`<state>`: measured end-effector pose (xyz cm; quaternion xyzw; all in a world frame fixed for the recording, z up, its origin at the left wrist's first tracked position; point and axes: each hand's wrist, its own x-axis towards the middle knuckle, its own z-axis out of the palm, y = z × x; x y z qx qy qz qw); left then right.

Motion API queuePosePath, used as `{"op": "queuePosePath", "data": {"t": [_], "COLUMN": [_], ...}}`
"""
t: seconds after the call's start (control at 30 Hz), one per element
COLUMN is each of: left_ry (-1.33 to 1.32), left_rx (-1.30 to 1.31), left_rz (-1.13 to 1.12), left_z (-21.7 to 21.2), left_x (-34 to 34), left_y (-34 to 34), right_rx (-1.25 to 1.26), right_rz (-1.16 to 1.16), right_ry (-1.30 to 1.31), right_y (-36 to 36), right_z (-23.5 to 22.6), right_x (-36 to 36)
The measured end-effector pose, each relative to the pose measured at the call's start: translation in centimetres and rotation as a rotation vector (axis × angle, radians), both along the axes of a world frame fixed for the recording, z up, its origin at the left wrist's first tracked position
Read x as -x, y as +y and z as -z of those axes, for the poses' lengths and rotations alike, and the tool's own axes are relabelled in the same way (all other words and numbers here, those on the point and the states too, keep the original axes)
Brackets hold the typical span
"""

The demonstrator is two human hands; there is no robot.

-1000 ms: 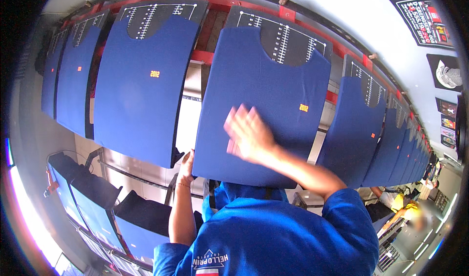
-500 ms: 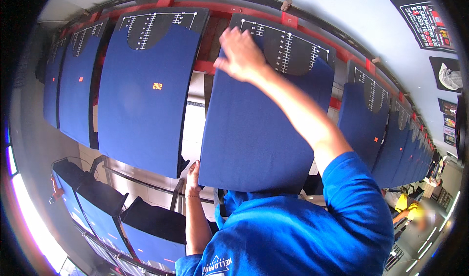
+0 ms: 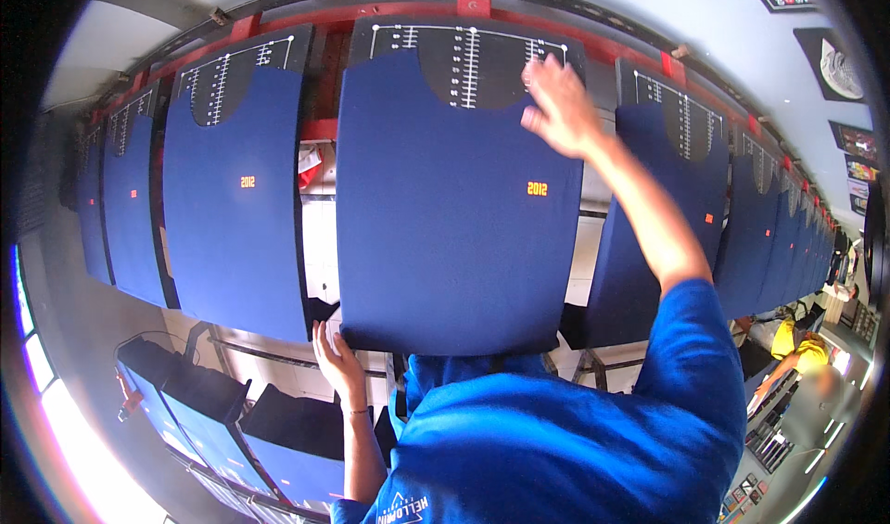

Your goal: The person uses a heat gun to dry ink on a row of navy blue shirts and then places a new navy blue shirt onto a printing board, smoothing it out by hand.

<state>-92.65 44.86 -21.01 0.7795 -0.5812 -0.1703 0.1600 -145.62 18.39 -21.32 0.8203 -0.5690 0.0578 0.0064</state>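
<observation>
pale wall (image 3: 714, 19) at my upper right, posters (image 3: 832, 65) hung along it, tiled floor (image 3: 322, 246) i glimpse through gaps, bright windows (image 3: 83, 450) at my feed's left edge, strip lights (image 3: 813, 462) at far right

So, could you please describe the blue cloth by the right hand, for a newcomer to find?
Along the curved red frame, find the row of black boards. The dark blue cloth lies on the central board, ahead of the person's blue shirt; unlike its neighbours, it has the right hand at its upper right corner.
</observation>
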Motion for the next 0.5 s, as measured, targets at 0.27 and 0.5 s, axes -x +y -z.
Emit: {"op": "queuePosePath", "data": {"t": [0.27,0.5], "left_ry": [-0.007,0.031], "left_rx": [-0.062,0.079], "left_rz": [0.319,0.393], "left_z": [-1.9,-2.6], "left_x": [6.0,2.6], "left_y": [0.0,-5.2], "right_rx": [-0.185,-0.369], "right_rz": [-0.112,-0.172], "right_ry": [-0.057,-0.1], "right_y": [14.0,31.6], "right_z": [-1.7,-1.8], "right_x": [-6.7,-19.9]}}
